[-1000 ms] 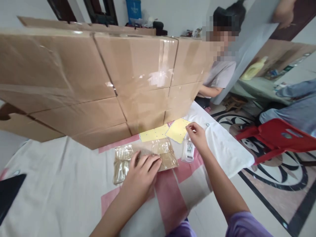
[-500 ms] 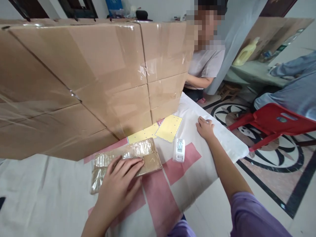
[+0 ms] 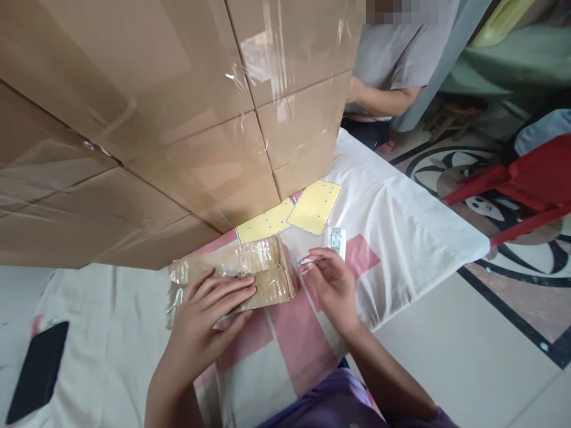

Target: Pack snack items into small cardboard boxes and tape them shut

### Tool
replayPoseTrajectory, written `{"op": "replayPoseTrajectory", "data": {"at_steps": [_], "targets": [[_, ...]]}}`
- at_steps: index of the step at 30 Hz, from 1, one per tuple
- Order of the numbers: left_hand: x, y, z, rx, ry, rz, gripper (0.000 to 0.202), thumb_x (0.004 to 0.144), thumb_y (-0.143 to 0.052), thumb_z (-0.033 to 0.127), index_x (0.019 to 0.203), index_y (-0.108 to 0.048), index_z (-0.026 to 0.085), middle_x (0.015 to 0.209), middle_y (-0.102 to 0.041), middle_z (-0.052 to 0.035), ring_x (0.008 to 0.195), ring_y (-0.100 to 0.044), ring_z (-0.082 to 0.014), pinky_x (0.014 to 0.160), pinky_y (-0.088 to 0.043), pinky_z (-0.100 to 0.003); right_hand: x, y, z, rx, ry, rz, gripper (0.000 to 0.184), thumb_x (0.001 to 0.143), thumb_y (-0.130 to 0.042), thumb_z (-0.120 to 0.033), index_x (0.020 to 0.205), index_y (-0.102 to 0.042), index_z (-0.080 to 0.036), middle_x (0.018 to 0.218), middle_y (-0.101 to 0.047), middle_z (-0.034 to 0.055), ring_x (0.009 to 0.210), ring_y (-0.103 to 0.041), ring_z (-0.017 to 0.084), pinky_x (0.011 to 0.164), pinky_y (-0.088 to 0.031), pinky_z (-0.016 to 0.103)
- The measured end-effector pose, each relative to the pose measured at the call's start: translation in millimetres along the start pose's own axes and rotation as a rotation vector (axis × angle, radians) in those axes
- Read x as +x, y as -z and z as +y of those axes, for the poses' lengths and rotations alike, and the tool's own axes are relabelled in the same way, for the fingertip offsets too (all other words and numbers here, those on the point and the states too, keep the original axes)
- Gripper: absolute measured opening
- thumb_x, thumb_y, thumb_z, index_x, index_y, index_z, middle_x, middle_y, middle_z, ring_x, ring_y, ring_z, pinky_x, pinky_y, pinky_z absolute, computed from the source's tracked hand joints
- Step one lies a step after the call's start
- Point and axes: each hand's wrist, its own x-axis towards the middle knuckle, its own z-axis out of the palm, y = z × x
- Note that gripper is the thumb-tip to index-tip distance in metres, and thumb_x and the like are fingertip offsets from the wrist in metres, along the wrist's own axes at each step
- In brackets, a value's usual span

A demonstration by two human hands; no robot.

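Observation:
A narrow cardboard box wrapped in shiny clear tape lies on the cloth in front of me. My left hand rests on its top, fingers stretched out and the thumb along the near side. Just off the box's right end, my right hand is closed in a pinch. Between its fingertips shows a small white piece with a bluish edge, too small to name. Behind that hand stands a small white device with a pale greenish patch, partly covered by the fingers.
Large taped cartons form a wall at the back left. Yellow dotted sheets lie at their foot. A dark flat object is at far left. Beyond the table's right edge is a red chair; another person sits behind.
My right hand has come from the cloth's far right edge to beside the box, now pinching a small white piece. My left hand stays on the box. The view has tilted down.

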Motion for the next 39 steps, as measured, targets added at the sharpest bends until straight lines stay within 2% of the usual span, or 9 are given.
{"op": "replayPoseTrajectory", "data": {"at_steps": [3, 7, 11, 18, 22, 27, 31, 34, 39], "targets": [[-4, 2.1, 1, -0.036, 0.012, -0.019, 0.036, 0.094, -0.068, 0.020, 0.128, -0.066, 0.033, 0.130, -0.074, -0.0007, 0.117, -0.067, -0.0222, 0.120, -0.037, -0.053, -18, -22, 22, 0.055, -0.068, 0.062, 0.014, 0.095, -0.070, -0.040, 0.100, -0.065, -0.028, 0.092, -0.069, 0.0034, 0.085, -0.071, 0.020, 0.074, -0.061, 0.035], [-7, 5.8, 2, -0.060, -0.008, -0.056, 0.038, 0.093, -0.068, 0.016, 0.127, -0.065, 0.034, 0.128, -0.075, 0.0001, 0.114, -0.067, -0.0221, 0.119, -0.037, -0.055, -24, -22, 39, -0.031, -0.049, 0.098, 0.012, 0.096, -0.069, -0.039, 0.094, -0.069, -0.027, 0.088, -0.067, 0.0043, 0.082, -0.066, 0.021, 0.076, -0.058, 0.037], [-6, 8.1, 4, -0.065, 0.000, -0.062, 0.037, 0.092, -0.070, 0.016, 0.125, -0.066, 0.033, 0.125, -0.076, -0.0010, 0.113, -0.067, -0.0235, 0.117, -0.039, -0.056, -27, -15, 42, 0.023, -0.022, 0.075, 0.008, 0.099, -0.066, -0.036, 0.102, -0.070, -0.030, 0.103, -0.070, 0.0062, 0.099, -0.068, 0.023, 0.090, -0.059, 0.042], [0, 9.8, 6, -0.027, 0.030, -0.106, 0.035, 0.091, -0.070, 0.015, 0.121, -0.067, 0.033, 0.122, -0.076, -0.0022, 0.110, -0.067, -0.0251, 0.116, -0.038, -0.059, -26, -14, 40, 0.119, -0.150, 0.078, 0.007, 0.098, -0.067, -0.034, 0.101, -0.068, -0.028, 0.098, -0.065, 0.0035, 0.091, -0.070, 0.020, 0.081, -0.060, 0.036], [1, 10.0, 7, -0.026, 0.047, -0.120, 0.035, 0.090, -0.070, 0.015, 0.120, -0.068, 0.032, 0.122, -0.076, -0.0025, 0.109, -0.066, -0.0252, 0.116, -0.038, -0.059, -23, -13, 37, 0.188, -0.182, 0.040, 0.008, 0.097, -0.064, -0.028, 0.105, -0.066, -0.028, 0.099, -0.064, 0.0023, 0.096, -0.071, 0.019, 0.085, -0.059, 0.035], [0, 8.8, 7, -0.036, 0.045, -0.099, 0.035, 0.088, -0.072, 0.013, 0.119, -0.070, 0.030, 0.119, -0.077, -0.0038, 0.108, -0.066, -0.0253, 0.116, -0.038, -0.059, -19, -12, 37, 0.188, -0.089, 0.015, 0.010, 0.095, -0.063, -0.016, 0.095, -0.066, -0.025, 0.098, -0.066, 0.0024, 0.104, -0.070, 0.018, 0.091, -0.055, 0.034], [1, 7.8, 7, -0.039, 0.039, -0.084, 0.035, 0.086, -0.074, 0.012, 0.117, -0.070, 0.029, 0.117, -0.077, -0.0058, 0.107, -0.066, -0.0262, 0.115, -0.040, -0.059, -19, -12, 39, 0.159, -0.025, 0.034, 0.016, 0.090, -0.065, -0.009, 0.087, -0.067, -0.024, 0.091, -0.069, 0.0009, 0.095, -0.068, 0.016, 0.085, -0.053, 0.031], [2, 8.0, 8, -0.034, 0.039, -0.080, 0.035, 0.086, -0.073, 0.012, 0.117, -0.070, 0.028, 0.116, -0.077, -0.0062, 0.106, -0.067, -0.0266, 0.114, -0.040, -0.060, -20, -13, 38, 0.067, 0.006, 0.044, 0.019, 0.089, -0.063, -0.005, 0.086, -0.068, -0.024, 0.092, -0.072, 0.0012, 0.088, -0.067, 0.016, 0.076, -0.052, 0.029], [3, 7.2, 9, -0.033, 0.042, -0.074, 0.035, 0.086, -0.074, 0.014, 0.117, -0.071, 0.029, 0.116, -0.077, -0.0054, 0.105, -0.068, -0.0266, 0.115, -0.040, -0.060, -24, -16, 35, -0.171, 0.173, 0.073, 0.021, 0.091, -0.064, -0.004, 0.094, -0.069, -0.024, 0.088, -0.072, 0.0005, 0.083, -0.067, 0.016, 0.077, -0.053, 0.030]]}}
